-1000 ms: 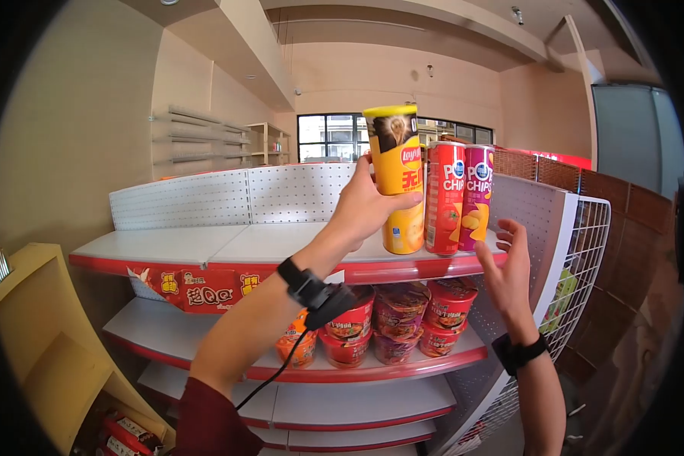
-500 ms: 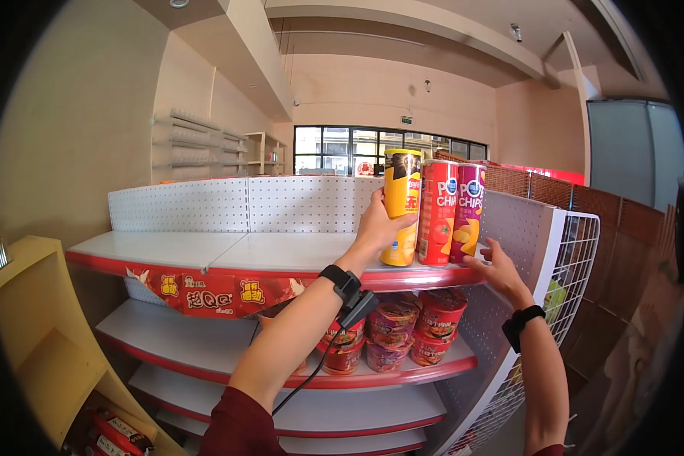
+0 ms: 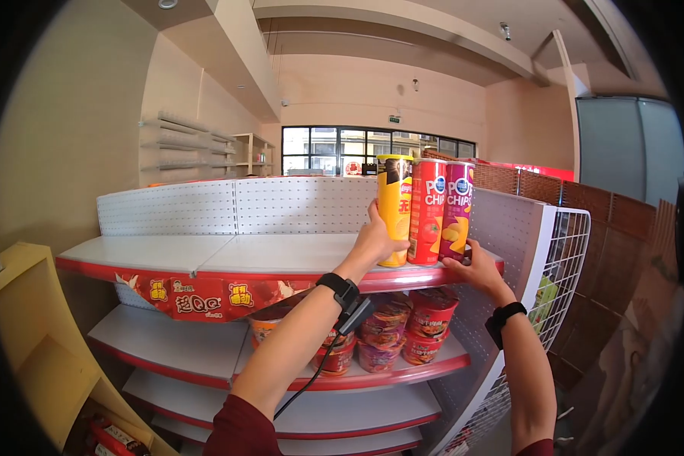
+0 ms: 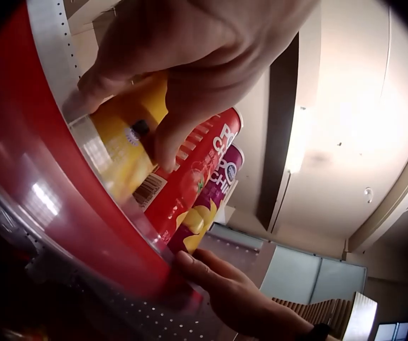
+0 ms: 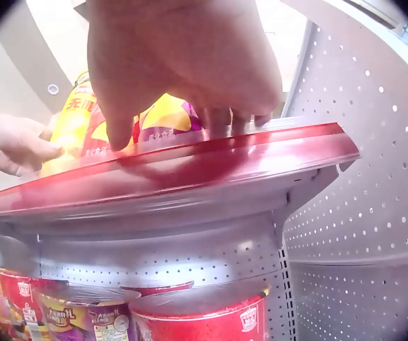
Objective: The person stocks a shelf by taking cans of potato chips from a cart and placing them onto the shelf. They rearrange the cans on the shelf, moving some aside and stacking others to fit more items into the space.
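I'm in a shop: tiered shelving (image 3: 159,254) with red price edges, chip cans (image 3: 425,211) on top, noodle tubs (image 3: 422,346) below, a wire rack (image 3: 571,247) alongside.

Three chip canisters are standing in the row: one yellow Lay's canister (image 3: 392,228), one red Potato Chips canister (image 3: 425,216) and one purple Potato Chips canister (image 3: 456,213). Below, two purple noodle tubs (image 3: 378,356) are forming one stack and two red noodle tubs (image 3: 422,347) another; the remaining red and orange tubs are hiding too much to count. At least four shelf tiers (image 3: 296,251) are showing, and one red banner (image 3: 205,298) is hanging.
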Demonstrator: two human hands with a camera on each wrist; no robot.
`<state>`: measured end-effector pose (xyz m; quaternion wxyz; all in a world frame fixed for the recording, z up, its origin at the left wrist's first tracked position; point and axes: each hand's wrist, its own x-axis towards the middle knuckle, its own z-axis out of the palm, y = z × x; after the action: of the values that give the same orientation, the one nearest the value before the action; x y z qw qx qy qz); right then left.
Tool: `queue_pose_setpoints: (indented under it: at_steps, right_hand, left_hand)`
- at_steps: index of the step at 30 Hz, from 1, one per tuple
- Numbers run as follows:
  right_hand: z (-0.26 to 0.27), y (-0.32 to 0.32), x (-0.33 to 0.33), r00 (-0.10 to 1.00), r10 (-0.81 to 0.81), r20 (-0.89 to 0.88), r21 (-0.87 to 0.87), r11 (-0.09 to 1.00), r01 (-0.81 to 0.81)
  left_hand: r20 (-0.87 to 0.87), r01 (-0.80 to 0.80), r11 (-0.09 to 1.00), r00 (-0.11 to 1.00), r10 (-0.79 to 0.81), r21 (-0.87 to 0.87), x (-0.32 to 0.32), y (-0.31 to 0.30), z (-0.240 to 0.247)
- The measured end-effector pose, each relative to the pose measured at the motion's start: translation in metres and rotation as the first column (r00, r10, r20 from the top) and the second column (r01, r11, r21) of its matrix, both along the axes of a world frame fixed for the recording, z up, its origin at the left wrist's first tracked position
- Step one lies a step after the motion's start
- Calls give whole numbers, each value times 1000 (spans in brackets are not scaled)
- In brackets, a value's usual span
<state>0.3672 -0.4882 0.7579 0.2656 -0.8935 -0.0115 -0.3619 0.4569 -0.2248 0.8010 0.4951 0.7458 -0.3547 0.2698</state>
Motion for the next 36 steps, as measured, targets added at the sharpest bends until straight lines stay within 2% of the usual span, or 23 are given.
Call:
queue_pose_setpoints:
  at_steps: [2, 6, 8, 11, 15, 17, 18, 20, 21, 24, 28, 34, 36]
  right_hand:
    - [2, 3, -3, 1000, -9, -4, 1, 1000, 9]
    - [7, 11, -9, 1000, -18, -11, 26, 999, 18]
    - [6, 10, -8, 1000, -18, -6, 46, 999, 18]
    - [4, 9, -4, 999, 27, -17, 85, 996, -26]
    - [6, 11, -7, 999, 11, -43, 79, 997, -8]
    - [6, 11, -8, 998, -9, -56, 81, 997, 14]
    - [6, 12, -8, 999, -7, -48, 81, 997, 11]
    - [5, 11, -8, 999, -4, -34, 79, 997, 7]
    - [6, 10, -4, 999, -19, -30, 114, 993, 22]
    - [9, 14, -4, 998, -43, -36, 161, 986, 48]
    - [6, 7, 9, 997, -74, -8, 100, 992, 75]
    - [5, 7, 11, 993, -115, -32, 59, 991, 117]
    - [3, 8, 11, 993, -115, 6, 63, 991, 114]
  left_hand:
    - [-95, -31, 982, 994, 49, 185, 3, 0, -8]
    - [0, 1, 983, 1000, -1, 186, 12, 1, -14]
    - [-67, -10, 976, 997, 25, 217, 10, 1, -15]
    - [-72, -49, 975, 995, 66, 216, 3, -1, -18]
    - [-114, -5, 981, 993, 28, 195, 14, -2, -18]
    - [-291, 77, 983, 956, -26, 165, 9, 1, -12]
    - [-293, 82, 982, 956, -30, 169, 5, 4, -8]
    - [-291, -32, 972, 951, 101, 232, 1, 7, -5]
    - [-277, 20, 988, 961, 24, 156, 9, 7, -10]
    - [-324, 45, 984, 946, 12, 170, 17, 8, -11]
    - [-272, 76, 992, 961, -47, 97, 23, 6, -17]
    - [-211, 63, 992, 977, -39, 106, 27, 4, -22]
    - [-156, 0, 991, 987, 21, 133, 28, 1, -23]
